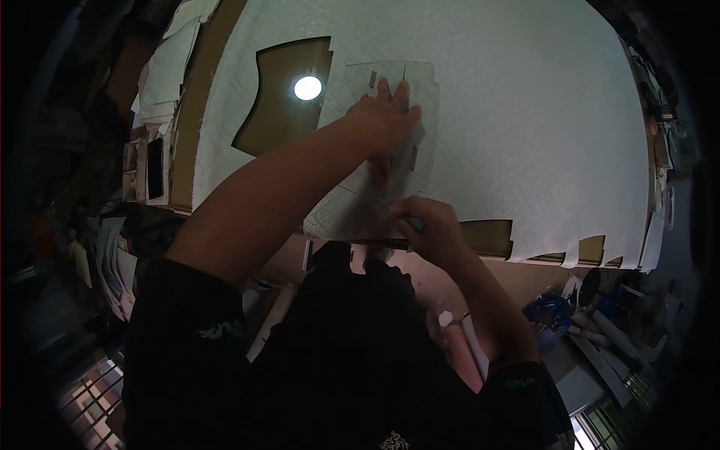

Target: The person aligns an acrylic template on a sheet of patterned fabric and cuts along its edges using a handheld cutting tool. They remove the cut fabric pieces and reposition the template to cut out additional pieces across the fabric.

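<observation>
White patterned fabric [525, 135] covers the table. On it lies a clear template [424, 97] with small slots, its outline faint against the cloth. My left hand [381, 124] presses on the template with its fingers spread. Close to the template's lower edge, my right hand [429, 225] is closed around a slim tool [414, 223], whose tip points at the fabric near my left thumb. The kind of tool is hard to make out.
A curved cut-out [281, 112] left of the template shows the brown surface beneath, with a bright round light spot. More cut-outs line the near edge [487, 236]. Papers [165, 75] and a dark phone-like object [155, 169] lie at the left; a blue bundle [551, 311] sits below right.
</observation>
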